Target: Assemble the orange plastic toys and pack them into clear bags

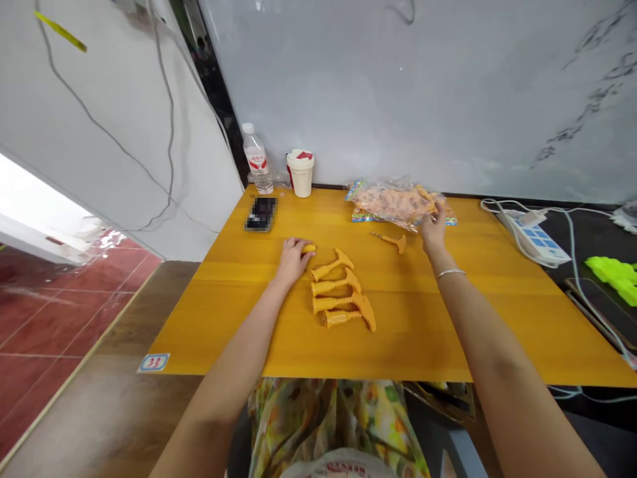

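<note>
My left hand [292, 261] rests on the table with its fingers closed around a short yellow plastic sleeve [309, 248]. Just right of it lie several yellow T-handled corkscrews [334, 287] in a column, their shafts in sleeves. A bare corkscrew [391, 241] with a metal spiral lies farther back, its T-handle toward the right. My right hand [434, 229] is at the right end of a clear plastic bag [393, 202] full of orange pieces. Its fingers are pinched there among the orange plastic; exactly what they grip is partly hidden.
A phone [261, 214], a water bottle [257, 159] and a lidded white cup [300, 174] stand or lie at the back left of the wooden table [423, 332]. At the right are a power strip [537, 238], cables and a bright green object [614, 279].
</note>
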### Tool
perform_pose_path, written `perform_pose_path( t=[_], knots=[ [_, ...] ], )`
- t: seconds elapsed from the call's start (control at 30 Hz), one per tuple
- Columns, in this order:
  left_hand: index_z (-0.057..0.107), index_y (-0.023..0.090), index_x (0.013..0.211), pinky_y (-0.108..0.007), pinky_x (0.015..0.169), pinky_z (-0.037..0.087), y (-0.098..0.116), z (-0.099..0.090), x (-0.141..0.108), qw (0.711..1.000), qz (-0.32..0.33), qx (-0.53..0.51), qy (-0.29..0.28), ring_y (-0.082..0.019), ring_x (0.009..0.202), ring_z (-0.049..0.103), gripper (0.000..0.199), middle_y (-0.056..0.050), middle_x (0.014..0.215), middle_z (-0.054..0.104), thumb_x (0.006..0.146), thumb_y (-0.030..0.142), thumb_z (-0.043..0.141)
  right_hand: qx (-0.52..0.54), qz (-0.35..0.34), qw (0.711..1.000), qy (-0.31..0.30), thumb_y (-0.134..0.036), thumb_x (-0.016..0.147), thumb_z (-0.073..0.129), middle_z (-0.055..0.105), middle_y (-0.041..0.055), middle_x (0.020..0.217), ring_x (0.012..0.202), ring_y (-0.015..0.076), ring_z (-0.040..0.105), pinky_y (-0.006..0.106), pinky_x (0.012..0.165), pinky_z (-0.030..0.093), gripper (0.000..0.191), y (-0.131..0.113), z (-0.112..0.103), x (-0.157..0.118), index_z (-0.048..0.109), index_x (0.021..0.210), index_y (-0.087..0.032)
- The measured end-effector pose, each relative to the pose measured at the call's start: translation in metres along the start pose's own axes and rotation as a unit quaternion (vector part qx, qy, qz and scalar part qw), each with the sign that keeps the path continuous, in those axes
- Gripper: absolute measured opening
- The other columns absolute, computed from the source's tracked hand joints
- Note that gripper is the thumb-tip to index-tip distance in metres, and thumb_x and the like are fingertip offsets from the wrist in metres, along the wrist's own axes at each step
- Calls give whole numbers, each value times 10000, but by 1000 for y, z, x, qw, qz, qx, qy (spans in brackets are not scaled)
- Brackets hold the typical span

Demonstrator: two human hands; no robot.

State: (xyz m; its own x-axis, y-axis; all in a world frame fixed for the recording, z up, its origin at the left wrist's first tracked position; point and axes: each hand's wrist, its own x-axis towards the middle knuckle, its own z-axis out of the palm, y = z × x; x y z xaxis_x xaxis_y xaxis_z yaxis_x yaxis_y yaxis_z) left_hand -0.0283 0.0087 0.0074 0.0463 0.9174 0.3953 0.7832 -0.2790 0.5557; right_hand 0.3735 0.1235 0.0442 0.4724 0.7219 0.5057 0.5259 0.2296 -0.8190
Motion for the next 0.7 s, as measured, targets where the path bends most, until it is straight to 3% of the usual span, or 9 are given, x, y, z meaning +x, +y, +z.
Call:
perform_pose_path(
  t=[0.1, 0.2, 0.33, 0.5, 0.57, 0.7],
  knots=[
    [682, 190, 1117, -438, 1006, 445, 1, -2, 0, 1000, 3, -3, 4, -282, 1056, 549, 250, -108, 1075, 627, 880, 252, 632, -24, 23, 999, 8, -302, 869, 486, 622, 87, 997, 909, 198, 599, 415, 912, 490, 311, 10, -13, -23, 573, 1128, -153],
    [687, 193, 1087, -430, 961, 445, 7, -7, 0, 1000, 14, -4, 19, -295, 1029, 543, 237, -105, 1027, 662, 896, 317, 624, -111, -61, 984, -127, -299, 889, 492, 667, 117, 982, 932, 238, 600, 457, 942, 464, 263, 6, -23, -58, 627, 1056, -147],
    [682, 209, 1053, -414, 942, 437, 19, -15, 1, 998, 17, -34, 47, -274, 1000, 554, 215, -84, 1024, 685, 897, 347, 630, -255, -196, 910, -262, -268, 924, 512, 638, 161, 1228, 1099, 297, 548, 472, 977, 435, 318, -18, -25, -94, 659, 1189, -170],
    [664, 215, 1024, -397, 975, 435, 29, -19, 2, 996, 13, -81, 39, -241, 1021, 586, 177, -59, 1047, 695, 861, 283, 674, -324, -272, 842, -336, -223, 987, 399, 673, 123, 1189, 967, 279, 542, 408, 872, 462, 375, -55, -10, -114, 663, 1251, -182],
    [658, 212, 1027, -392, 987, 442, 30, -19, 1, 995, 15, -93, 28, -233, 1035, 593, 185, -60, 1057, 689, 852, 267, 681, -327, -264, 842, -337, -246, 987, 411, 681, 122, 1163, 952, 284, 532, 394, 810, 471, 358, -69, -3, -124, 668, 1228, -184],
    [651, 194, 1048, -361, 988, 465, 33, -19, -1, 989, 32, -142, 4, -212, 1047, 615, 208, -68, 1078, 679, 854, 262, 680, -284, -266, 875, -287, -250, 994, 383, 675, 120, 1154, 970, 299, 516, 406, 788, 487, 357, -94, 3, -142, 653, 1217, -181]
  ],
)
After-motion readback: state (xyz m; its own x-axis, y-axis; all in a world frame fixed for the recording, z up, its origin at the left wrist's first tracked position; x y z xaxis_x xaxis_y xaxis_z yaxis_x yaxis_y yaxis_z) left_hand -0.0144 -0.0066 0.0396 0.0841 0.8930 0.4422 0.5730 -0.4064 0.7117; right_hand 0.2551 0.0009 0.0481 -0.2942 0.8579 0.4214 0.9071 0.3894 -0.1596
